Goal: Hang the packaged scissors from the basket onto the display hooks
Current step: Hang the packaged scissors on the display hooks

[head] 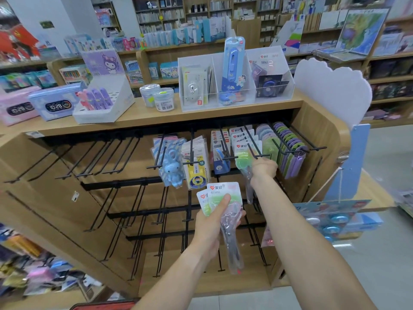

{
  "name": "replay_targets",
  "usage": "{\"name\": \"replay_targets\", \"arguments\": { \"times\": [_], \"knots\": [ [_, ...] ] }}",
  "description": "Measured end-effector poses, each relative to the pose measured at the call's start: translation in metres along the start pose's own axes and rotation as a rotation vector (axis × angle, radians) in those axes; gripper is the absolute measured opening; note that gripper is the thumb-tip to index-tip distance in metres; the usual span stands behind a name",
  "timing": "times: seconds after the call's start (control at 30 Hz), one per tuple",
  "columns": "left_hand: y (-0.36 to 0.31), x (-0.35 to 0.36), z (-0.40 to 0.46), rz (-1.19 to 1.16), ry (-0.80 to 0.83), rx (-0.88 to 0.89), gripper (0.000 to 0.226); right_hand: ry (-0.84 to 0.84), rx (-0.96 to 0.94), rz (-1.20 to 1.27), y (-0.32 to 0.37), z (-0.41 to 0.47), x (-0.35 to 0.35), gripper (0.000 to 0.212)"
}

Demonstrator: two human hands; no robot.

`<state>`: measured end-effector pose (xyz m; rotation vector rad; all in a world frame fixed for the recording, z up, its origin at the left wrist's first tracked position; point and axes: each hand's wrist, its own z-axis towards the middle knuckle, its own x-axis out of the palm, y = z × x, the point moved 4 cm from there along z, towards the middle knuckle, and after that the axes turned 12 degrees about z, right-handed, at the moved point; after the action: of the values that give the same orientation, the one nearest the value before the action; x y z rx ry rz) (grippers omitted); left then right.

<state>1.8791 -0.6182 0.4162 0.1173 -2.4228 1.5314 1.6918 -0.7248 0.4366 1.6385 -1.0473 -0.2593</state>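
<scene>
Step in hand: hanging. Right hand (263, 167) at tip of display hook (253, 145) near right end of rack's top rail, pinching green scissors pack (244, 166), which dangles below hook tip; card hole seating too blurred to tell. Left hand (212, 227) grips two more scissors packs (221, 204) fanned, thumb pressed across cards. Next move likely: slide pack back along hook, release, take next from left. Basket out of sight.

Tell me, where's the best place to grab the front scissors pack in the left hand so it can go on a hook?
Probably pinch the front scissors pack by its flat card top, coming from the right side: the left hand already covers its left and middle, and the bottom is bulky blister.
</scene>
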Motion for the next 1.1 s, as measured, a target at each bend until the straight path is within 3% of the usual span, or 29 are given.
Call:
{"name": "replay_targets", "arguments": {
  "times": [0.17, 0.37, 0.67, 0.8, 0.93, 1.1],
  "knots": [
    [-0.002, -0.003, 0.004, 0.006, -0.01, 0.008, 0.035, -0.156, -0.105, -0.105, -0.006, -0.028, -0.024, 0.05],
    [0.0, 0.002, 0.007, 0.052, 0.025, 0.038, 0.035, 0.302, -0.004, -0.088, -0.032, -0.099, -0.055, 0.019],
    [0.003, 0.011, 0.01, 0.087, 0.005, 0.032, 0.037, 0.131, -0.143, 0.162, -0.007, -0.074, -0.071, 0.01],
    [0.002, 0.005, 0.011, 0.12, -0.079, 0.038, 0.021, 0.126, -0.201, 0.155, 0.007, -0.061, -0.062, 0.01],
    [0.003, 0.0, 0.014, 0.185, -0.131, 0.041, 0.032, 0.127, -0.223, 0.119, 0.01, -0.052, -0.051, 0.014],
    [-0.001, -0.001, 0.013, 0.197, -0.117, 0.093, 0.023, 0.078, -0.234, 0.096, 0.005, -0.038, -0.043, 0.02]
  ]
}}
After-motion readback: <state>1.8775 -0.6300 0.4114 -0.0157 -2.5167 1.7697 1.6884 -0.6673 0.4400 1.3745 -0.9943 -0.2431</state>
